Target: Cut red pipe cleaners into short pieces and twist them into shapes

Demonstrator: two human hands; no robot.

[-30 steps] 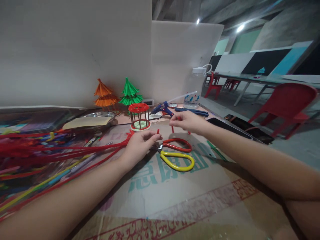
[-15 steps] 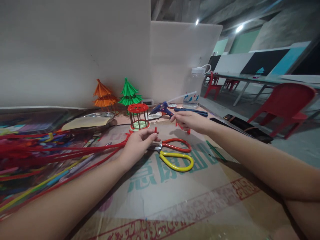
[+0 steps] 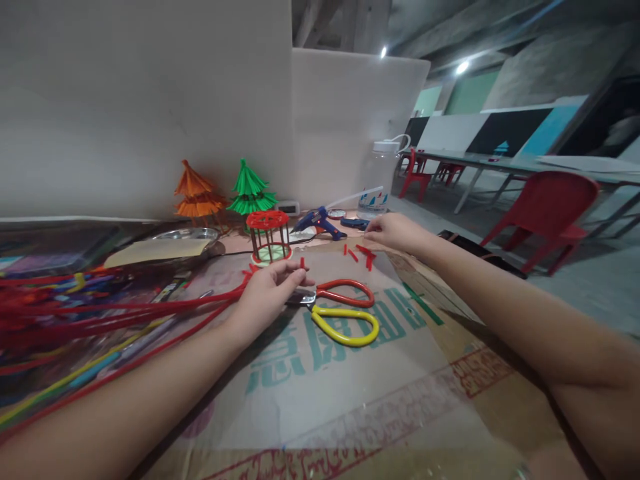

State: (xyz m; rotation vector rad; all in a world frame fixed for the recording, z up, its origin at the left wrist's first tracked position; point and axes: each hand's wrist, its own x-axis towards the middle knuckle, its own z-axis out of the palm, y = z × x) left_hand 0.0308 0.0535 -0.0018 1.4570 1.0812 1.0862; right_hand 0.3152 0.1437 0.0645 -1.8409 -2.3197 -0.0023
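Observation:
My left hand (image 3: 267, 293) pinches a short red piece of pipe cleaner (image 3: 302, 263) upright between thumb and fingertips, just behind the scissors (image 3: 345, 325) with one red and one yellow handle. Long red pipe cleaners (image 3: 200, 301) run left from beneath that hand. Farther back, my right hand (image 3: 397, 232) has its fingers closed beside a blue long-handled tool (image 3: 354, 223), partly hidden behind it; whether it grips the tool is unclear. Several cut red pieces (image 3: 367, 255) lie in front of it. A blue glue gun (image 3: 320, 220) rests to its left.
A red-topped small cage-like frame (image 3: 270, 235) stands behind my left hand, near green (image 3: 251, 188) and orange (image 3: 195, 190) tiered roof models. A clear bottle (image 3: 383, 177) stands at the back right. Bundled pipe cleaners (image 3: 60, 313) cover the left side. Beyond are red chairs (image 3: 543, 213).
My right hand has moved away from the glue gun's handle to the blue tool, uncovering the cut red pieces. My left hand keeps its red piece. The view has shifted slightly.

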